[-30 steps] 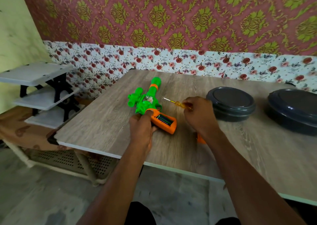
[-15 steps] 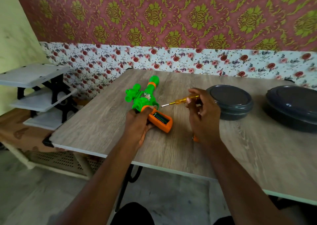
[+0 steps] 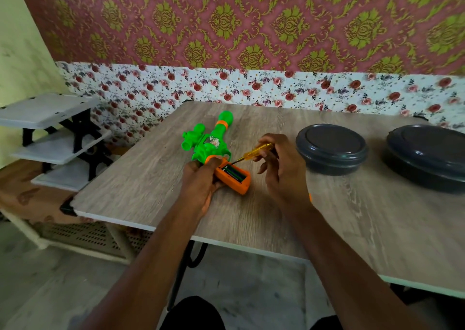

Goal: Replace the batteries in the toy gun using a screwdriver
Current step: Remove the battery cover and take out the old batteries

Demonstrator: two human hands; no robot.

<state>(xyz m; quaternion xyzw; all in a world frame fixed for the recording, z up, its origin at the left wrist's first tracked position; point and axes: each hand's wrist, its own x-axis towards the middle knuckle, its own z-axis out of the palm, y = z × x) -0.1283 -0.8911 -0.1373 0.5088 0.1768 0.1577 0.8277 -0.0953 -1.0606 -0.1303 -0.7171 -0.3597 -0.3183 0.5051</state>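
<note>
I see the toy gun lying on its side on the wood-grain table, left of the middle, muzzle pointing away toward the wall, grip end toward me. The body is bright green plastic; a stubby green scope sits on its left side; there is an orange ring just behind the rounded muzzle and a shiny sticker patch mid-body. The orange grip is boxy with its compartment open and uncovered; dark green batteries lie side by side inside it.

My left hand grips the gun where the green body meets the orange grip; fingers are curled round it, thumb on the orange edge. My right hand pinches the screwdriver by its clear yellow handle, between thumb and fingers; the thin metal shaft slants down and left, and its tip is at the far end of the open compartment. I cannot tell if the tip touches a battery.

A small orange piece peeks out beside my right wrist; too hidden to identify. A dark round container with its lid on sits just right of my right hand; a second dark container sits further right. A white shelf rack stands off the table to the left.
</note>
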